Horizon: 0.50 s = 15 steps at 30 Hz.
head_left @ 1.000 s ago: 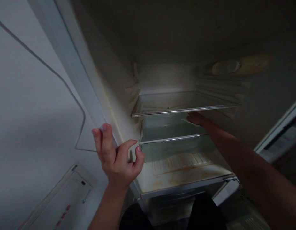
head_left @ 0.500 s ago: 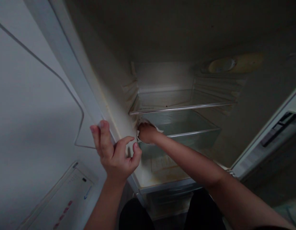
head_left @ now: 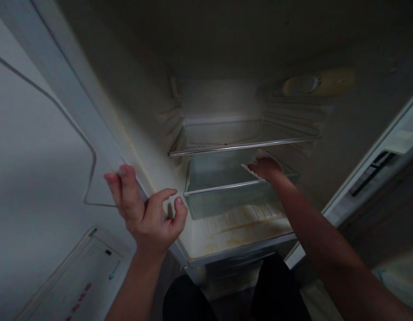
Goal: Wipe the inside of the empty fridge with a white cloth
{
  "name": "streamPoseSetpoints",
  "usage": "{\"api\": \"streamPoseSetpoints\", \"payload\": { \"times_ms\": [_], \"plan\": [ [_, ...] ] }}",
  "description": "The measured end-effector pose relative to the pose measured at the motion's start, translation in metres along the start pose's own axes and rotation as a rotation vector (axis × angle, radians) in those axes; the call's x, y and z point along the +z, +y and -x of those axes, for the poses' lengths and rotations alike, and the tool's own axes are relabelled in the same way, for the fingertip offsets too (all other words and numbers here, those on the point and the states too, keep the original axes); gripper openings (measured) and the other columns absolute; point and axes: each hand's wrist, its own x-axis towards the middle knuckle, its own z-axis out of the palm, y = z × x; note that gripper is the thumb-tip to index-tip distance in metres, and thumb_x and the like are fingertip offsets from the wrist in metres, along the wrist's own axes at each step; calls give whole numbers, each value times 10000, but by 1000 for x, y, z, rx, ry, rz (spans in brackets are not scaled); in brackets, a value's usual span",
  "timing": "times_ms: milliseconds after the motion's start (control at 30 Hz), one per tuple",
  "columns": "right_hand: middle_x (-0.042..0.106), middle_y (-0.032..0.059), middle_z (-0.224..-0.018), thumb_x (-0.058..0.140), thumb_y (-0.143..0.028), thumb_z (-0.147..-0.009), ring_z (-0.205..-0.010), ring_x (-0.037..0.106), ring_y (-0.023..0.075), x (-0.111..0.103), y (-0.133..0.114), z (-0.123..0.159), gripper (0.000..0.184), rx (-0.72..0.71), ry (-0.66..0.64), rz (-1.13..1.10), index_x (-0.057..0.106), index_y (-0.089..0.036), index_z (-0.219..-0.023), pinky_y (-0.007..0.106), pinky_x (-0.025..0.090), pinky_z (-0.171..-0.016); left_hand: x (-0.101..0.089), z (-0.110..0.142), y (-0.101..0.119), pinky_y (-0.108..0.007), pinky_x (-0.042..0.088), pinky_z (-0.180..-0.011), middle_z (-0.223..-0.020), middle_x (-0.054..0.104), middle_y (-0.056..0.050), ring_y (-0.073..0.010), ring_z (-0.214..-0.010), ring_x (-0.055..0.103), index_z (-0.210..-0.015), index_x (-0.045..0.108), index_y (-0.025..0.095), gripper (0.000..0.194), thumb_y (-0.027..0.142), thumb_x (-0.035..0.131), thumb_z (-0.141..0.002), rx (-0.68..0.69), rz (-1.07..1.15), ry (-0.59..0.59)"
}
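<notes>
My right hand point(head_left: 267, 168) reaches into the fridge with a white cloth point(head_left: 263, 154) under its fingers. It presses the cloth on the right part of the lower glass shelf point(head_left: 219, 171); part of the cloth is hidden by the hand. Above it lies the upper glass shelf point(head_left: 239, 133), edged with a shiny strip. My left hand point(head_left: 153, 218) is at the left front edge of the fridge point(head_left: 126, 147). Its fingers are apart, thumb and index finger curved, with nothing held.
A stained fridge floor point(head_left: 233, 236) lies below the shelves. A yellowed lamp cover point(head_left: 320, 82) sits on the right inner wall. The open door point(head_left: 370, 178) stands at right. A grey cable point(head_left: 75, 125) runs down the left wall, above a white box point(head_left: 89, 276).
My right hand has moved with the cloth from the left end of the lower shelf to its right part. The view has shifted slightly; my left hand keeps its pose.
</notes>
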Motion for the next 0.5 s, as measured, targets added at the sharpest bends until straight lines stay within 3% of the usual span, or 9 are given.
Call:
{"api": "streamPoseSetpoints", "payload": {
  "times_ms": [100, 233, 400, 500],
  "plan": [
    [571, 247, -1372, 381, -656, -939, -1254, 559, 395, -1, 21, -14, 706, 165, 3, 18, 622, -132, -1346, 480, 458, -979, -1, 3, 3, -691, 230, -1227, -1695, 91, 10, -451, -1530, 114, -1023, 683, 223, 352, 99, 717, -696, -12, -16, -25],
    [470, 203, -1498, 360, -585, -959, -1357, 464, 407, 6, 16, -37, 641, 147, -38, 17, 537, -214, -1451, 556, 382, -1054, 1, 5, 5, -665, 228, -1239, -1697, 77, -8, -449, -1529, 117, -1010, 689, 211, 339, 120, 741, -688, 8, -62, -10],
    [490, 254, -1460, 368, -509, -963, -1348, 482, 411, 9, -24, -73, 636, 96, -78, 41, 538, -127, -1442, 575, 411, -1021, 3, 5, 5, -689, 204, -1234, -1697, 84, -4, -452, -1529, 119, -1024, 686, 210, 349, 145, 744, -687, 15, -97, -5],
    [602, 257, -1327, 383, -402, -978, -1260, 566, 400, 7, -64, -84, 511, -54, -148, 36, 682, -96, -1257, 540, 472, -953, 3, 7, 5, -685, 243, -1223, -1699, 72, -7, -459, -1526, 127, -1039, 689, 214, 378, 127, 752, -677, -7, -87, -12]
  ]
}}
